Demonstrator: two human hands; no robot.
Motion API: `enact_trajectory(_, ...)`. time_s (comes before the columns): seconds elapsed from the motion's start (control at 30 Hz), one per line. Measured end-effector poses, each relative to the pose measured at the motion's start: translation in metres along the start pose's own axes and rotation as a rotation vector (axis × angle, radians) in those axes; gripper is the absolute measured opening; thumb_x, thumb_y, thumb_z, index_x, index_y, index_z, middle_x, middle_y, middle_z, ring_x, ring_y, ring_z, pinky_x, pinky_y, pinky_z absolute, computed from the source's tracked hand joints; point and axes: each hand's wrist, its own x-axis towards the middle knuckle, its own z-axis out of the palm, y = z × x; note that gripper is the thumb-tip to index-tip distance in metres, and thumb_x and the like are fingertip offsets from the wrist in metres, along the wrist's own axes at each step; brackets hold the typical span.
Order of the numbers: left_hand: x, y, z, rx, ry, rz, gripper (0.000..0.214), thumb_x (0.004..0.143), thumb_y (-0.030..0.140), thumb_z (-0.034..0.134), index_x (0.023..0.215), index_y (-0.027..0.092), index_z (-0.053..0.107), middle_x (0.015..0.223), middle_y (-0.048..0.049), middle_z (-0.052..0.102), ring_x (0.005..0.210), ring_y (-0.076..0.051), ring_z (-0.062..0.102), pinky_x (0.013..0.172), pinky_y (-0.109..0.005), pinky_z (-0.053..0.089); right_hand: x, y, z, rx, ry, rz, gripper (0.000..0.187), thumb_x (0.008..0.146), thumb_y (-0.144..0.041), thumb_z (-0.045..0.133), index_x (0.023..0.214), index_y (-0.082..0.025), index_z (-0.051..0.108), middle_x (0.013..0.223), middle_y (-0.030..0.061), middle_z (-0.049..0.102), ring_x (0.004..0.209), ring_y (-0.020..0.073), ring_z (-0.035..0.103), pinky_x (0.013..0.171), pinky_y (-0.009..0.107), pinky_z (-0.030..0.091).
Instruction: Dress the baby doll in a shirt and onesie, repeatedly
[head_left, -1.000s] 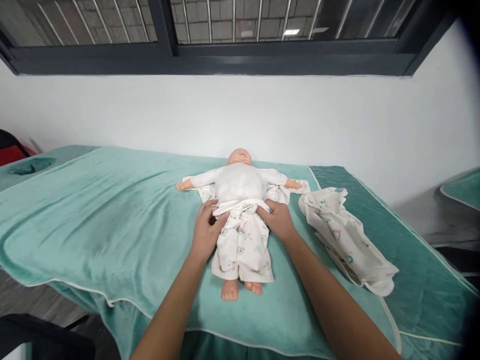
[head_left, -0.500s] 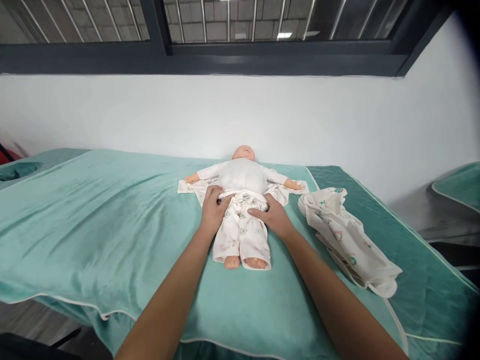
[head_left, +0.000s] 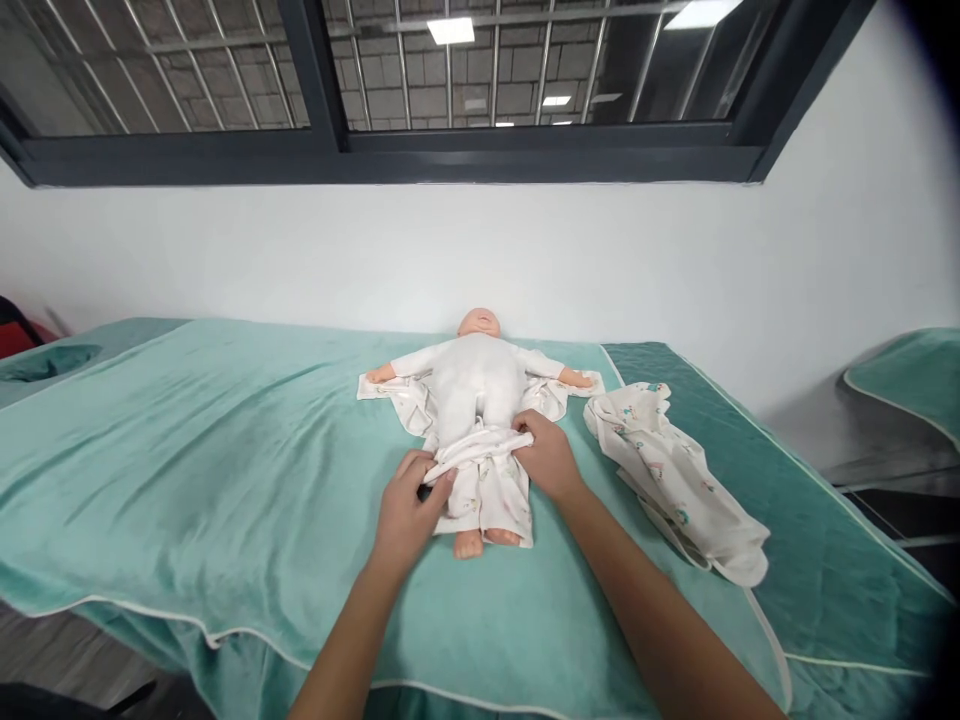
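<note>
Here we are over the table (head_left: 825, 520), spread with a teal towel (head_left: 225, 450), and on that towel lies the baby doll (head_left: 474, 385). It is flat on its back, head toward the white wall (head_left: 675, 270), arms stretched out to either side. Under its shoulders and arms an opened printed top (head_left: 409, 398) is spread flat on the towel.

Now the hands. Our left hand (head_left: 405, 515) is curled in, fingers (head_left: 433, 478) folded over the near-left end of the bunched waistband (head_left: 480, 450) of the printed trousers (head_left: 491, 495). Our right hand (head_left: 546, 455) is closed on the other end, thumb and fingertips pinching the roll of cloth beside the doll's hip. So both hands are gripping cloth, neither one loose. The waistband sits across the doll's upper legs, just below the white body. The trouser legs run down toward us, and the two bare feet (head_left: 469, 545) poke out of the hems.

Off to the right, apart from the doll, a second printed garment (head_left: 671, 475) lies crumpled on the towel, one end trailing toward the table edge. Above the wall we see a dark-framed window (head_left: 450, 150) with bars.
</note>
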Motion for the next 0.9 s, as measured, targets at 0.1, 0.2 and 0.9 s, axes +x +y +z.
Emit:
enact_trajectory(0.1,0.0,-0.001,0.002,-0.021,0.025,-0.091,0.02,0.087,0.042,0.058,0.095,0.023,0.056,0.094,-0.0007,0.062,0.085,-0.018,0.058,0.077,-0.029,0.044,-0.019,-0.01,-0.008,0.165,-0.081,0.061,0.009,0.071,-0.018,0.053,0.079,-0.022,0.058,0.077,-0.001,0.061,0.075,0.0179,0.055,0.071,0.028,0.04)
enact_trajectory(0.2,0.004,-0.002,0.004,-0.061,0.008,-0.134,0.027,0.085,0.039,0.059,0.108,0.025,0.055,0.101,0.0,0.064,0.088,-0.018,0.059,0.079,-0.029,0.045,-0.043,-0.019,-0.017,0.245,-0.197,0.128,0.005,0.078,-0.025,0.056,0.076,-0.021,0.059,0.073,-0.0018,0.06,0.072,0.0174,0.054,0.069,0.028,0.041)
enact_trajectory(0.9,-0.03,0.033,-0.055,-0.119,-0.462,-0.224,0.032,0.081,0.047,0.058,0.07,0.018,0.049,0.07,0.0028,0.045,0.071,-0.015,0.042,0.064,-0.025,0.031,-0.089,-0.076,-0.048,-0.048,-0.401,0.086,0.022,0.069,-0.021,0.064,0.091,-0.024,0.06,0.085,0.0002,0.068,0.078,0.0205,0.059,0.067,0.028,0.037)
